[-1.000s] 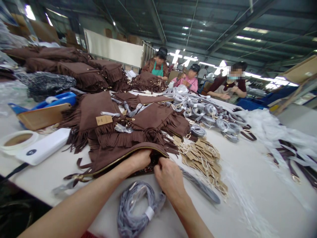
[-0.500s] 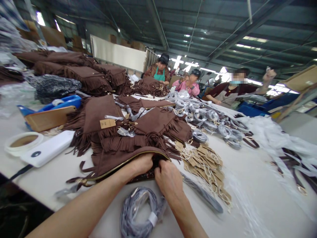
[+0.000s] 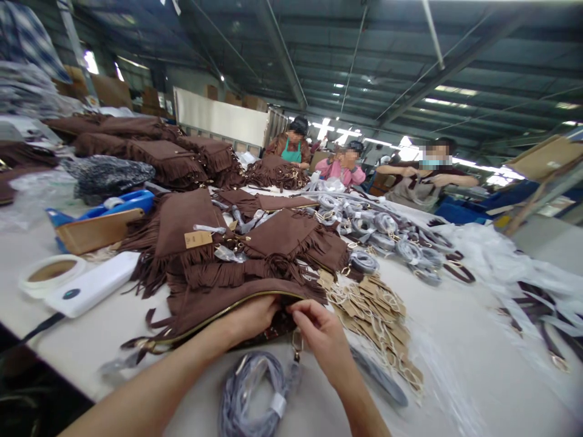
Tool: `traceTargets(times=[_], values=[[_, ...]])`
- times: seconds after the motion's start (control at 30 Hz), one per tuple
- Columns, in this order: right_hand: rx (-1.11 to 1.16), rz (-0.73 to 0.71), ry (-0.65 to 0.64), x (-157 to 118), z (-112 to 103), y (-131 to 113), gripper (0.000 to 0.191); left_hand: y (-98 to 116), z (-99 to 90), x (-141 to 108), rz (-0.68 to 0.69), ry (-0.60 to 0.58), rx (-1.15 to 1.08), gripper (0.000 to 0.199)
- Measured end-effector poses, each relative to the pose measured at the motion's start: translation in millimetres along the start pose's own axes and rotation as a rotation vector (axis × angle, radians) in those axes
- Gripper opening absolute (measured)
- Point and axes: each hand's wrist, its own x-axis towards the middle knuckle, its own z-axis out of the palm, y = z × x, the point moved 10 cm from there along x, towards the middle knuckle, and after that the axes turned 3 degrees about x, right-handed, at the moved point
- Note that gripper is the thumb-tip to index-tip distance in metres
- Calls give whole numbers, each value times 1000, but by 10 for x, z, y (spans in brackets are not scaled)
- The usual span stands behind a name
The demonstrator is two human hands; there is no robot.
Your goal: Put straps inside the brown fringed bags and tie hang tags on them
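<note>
A brown fringed bag [image 3: 204, 303] lies in front of me with its brass zipper open along the near edge. My left hand [image 3: 257, 315] reaches into its mouth, and the fingers are hidden inside. At the right end of the opening, my right hand [image 3: 319, 325] is closed, thumb and fingers pinching the bag's edge. Just below the hands rests a coiled strap [image 3: 230, 388] in clear wrapping with a white band. The strap's metal clasp [image 3: 297, 343] shows beneath my right hand.
Brown paper tags [image 3: 373, 315] with white strings lie to the right, beside wrapped coiled straps [image 3: 364, 262]. On the left are a blue tape dispenser [image 3: 98, 218], a tape roll [image 3: 50, 273] and a white device [image 3: 95, 285]. More brown bags [image 3: 159, 155] are piled behind. Several people work across the table.
My right hand has drawn back slightly from inside the bag to its edge, and the strap's clasp has come into sight. Across the table, the masked person has lowered a raised arm.
</note>
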Motion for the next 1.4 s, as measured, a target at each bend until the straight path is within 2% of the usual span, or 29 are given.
traceTargets(times=[0.07,0.13,0.2,0.27,0.33,0.5,0.73,0.8,0.93,1.07,1.13,1.3,1.4], values=[[310,145,-27,-27,32,104,26,91,-91,-86,20,-3,6,19],[540,224,-43,-35,104,141,31,175,-162,-141,47,8,-27,16],[692,229,-24,-10,140,135,33,205,-183,-153,48,13,-177,14],[807,205,12,26,144,130,34,179,-106,-136,15,-31,-396,12],[878,173,46,52,132,127,34,120,41,-118,-53,-100,-555,13],[922,114,53,63,153,78,29,14,346,-119,-179,-203,-722,25],[986,109,8,34,205,-5,38,-9,463,-116,-197,-253,-959,36],[1023,125,16,24,179,10,39,-35,457,-110,-202,-227,-1000,38],[930,154,101,7,18,113,40,-67,422,-102,-209,-170,-1007,37],[603,125,143,-6,-156,138,39,-55,397,-110,-204,-171,-997,35],[498,121,119,-12,-176,129,42,-67,391,-112,-204,-170,-997,35],[399,119,61,-21,-126,117,50,-94,387,-107,-198,-166,-996,33],[364,98,86,-8,-95,127,50,-76,377,-110,-207,-168,-989,30]])
